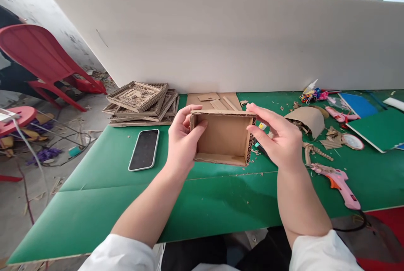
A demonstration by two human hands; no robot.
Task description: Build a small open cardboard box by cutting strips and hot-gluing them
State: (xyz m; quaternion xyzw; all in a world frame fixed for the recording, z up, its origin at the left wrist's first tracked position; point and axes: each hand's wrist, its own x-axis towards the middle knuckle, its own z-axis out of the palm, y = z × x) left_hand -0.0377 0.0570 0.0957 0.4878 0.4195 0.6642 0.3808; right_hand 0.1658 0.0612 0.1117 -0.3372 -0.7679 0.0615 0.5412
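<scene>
An open cardboard box (222,136), shallow and rectangular, is held up above the green table with its hollow side facing me. My left hand (186,134) grips its left wall, the thumb inside the box and the fingers behind. At the opposite side, my right hand (273,134) pinches the upper right corner between thumb and fingers. Corrugated edges show along the box's right wall. Behind the box lies a flat cardboard sheet (213,98) with loose strips on it.
Left of the box are a phone (144,150) and a stack of cardboard frames (139,98). To the right lie a pink glue gun (339,182), a second pink glue gun (339,114), cardboard scraps (333,139) and a green board (380,130). A white panel (221,39) stands along the back.
</scene>
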